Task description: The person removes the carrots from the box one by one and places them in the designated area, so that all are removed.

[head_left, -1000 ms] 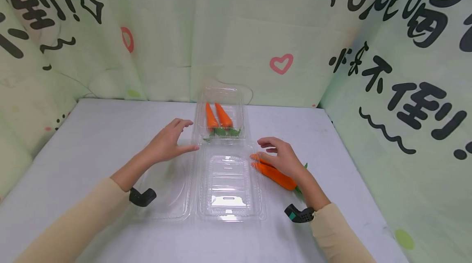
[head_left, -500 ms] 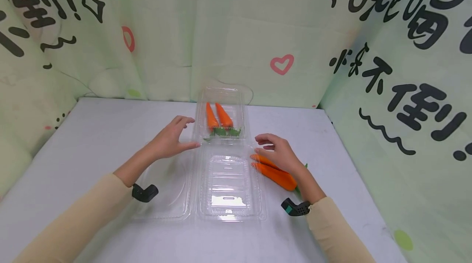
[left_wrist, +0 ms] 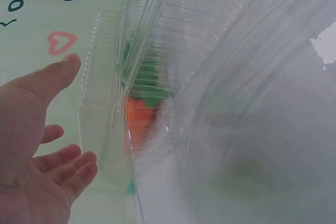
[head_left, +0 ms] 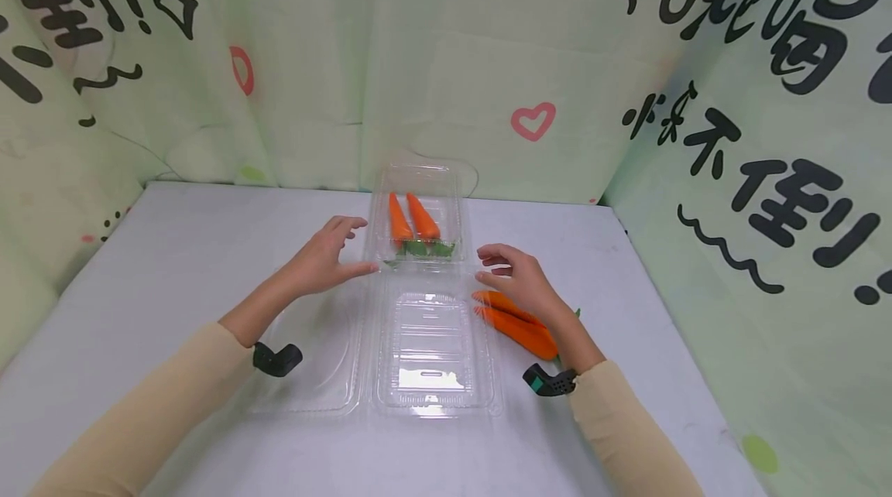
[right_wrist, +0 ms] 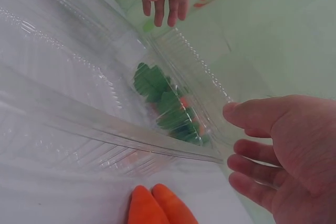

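Note:
A clear plastic box [head_left: 451, 210] at the back middle holds two orange carrots [head_left: 422, 220], their green tops toward me. My left hand [head_left: 320, 258] is at its left, fingers spread and thumb pointing at its near corner, gripping nothing. My right hand [head_left: 521, 280] is raised over the tips of two more carrots [head_left: 523, 333], its fingers loosely bent and holding nothing. In the right wrist view, green tops [right_wrist: 170, 108] show through the box, with the right hand [right_wrist: 283, 156] beside it. The left wrist view shows the left hand [left_wrist: 42, 145] apart from the plastic.
A second clear plastic box [head_left: 432, 354] lies unfolded in front of the first, its lid half [head_left: 313, 361] to the left. All stand on a white table [head_left: 265, 443]. A printed pale green curtain [head_left: 446, 71] surrounds the back and sides.
My right hand has risen a little and shifted left and away from me, baring more of the loose carrots. The left hand has drifted slightly away from me. The boxes and carrots have stayed put.

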The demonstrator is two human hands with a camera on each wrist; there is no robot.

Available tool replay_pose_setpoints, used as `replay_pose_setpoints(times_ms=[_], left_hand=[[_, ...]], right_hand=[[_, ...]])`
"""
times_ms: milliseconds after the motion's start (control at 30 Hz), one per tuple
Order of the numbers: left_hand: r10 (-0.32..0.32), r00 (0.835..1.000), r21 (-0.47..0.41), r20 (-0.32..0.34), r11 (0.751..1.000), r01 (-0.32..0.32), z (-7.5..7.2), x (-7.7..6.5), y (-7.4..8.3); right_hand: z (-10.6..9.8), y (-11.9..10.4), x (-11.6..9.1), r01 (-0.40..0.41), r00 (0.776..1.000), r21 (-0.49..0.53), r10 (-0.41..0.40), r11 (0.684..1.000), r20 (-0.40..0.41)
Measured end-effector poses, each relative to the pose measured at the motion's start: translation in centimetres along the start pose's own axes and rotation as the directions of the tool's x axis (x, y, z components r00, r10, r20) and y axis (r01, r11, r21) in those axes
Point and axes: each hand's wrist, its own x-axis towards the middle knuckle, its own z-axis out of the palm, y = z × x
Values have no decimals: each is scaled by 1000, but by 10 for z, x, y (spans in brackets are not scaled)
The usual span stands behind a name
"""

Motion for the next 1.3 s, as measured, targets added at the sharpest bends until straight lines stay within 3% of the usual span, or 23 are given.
replay_pose_setpoints(times_ms=[900,1300], left_hand=[[-33,999,-12,2,999,33,8,11,-4],[-16,1000,-4,-24,1000,16,12,16,-4]], right_hand=[[7,0,20,-8,1000,29,8,1000,6],[7,0,26,-44,999,33,44,998,15]])
